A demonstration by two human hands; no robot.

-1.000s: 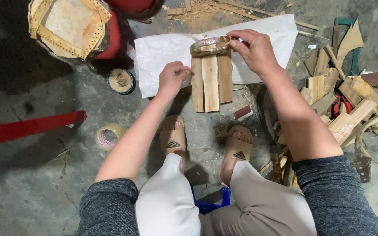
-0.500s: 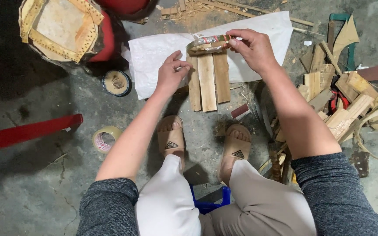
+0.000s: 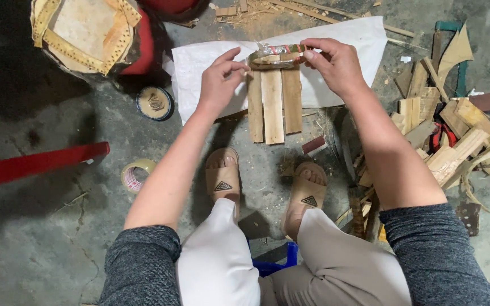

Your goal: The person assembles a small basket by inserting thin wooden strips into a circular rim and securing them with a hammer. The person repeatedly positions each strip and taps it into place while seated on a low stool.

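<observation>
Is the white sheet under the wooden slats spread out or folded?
Spread out: the white sheet lies flat on the floor, its corners open, beneath the wooden slats.

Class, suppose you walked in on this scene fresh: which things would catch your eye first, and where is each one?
At top centre, the left hand and right hand meet over a tape-wrapped band crossing the top of three wooden slats, which lie partly on a white sheet. A heap of wood offcuts fills the right side. A red bar lies on the concrete floor at left, with a tape roll near it.
</observation>
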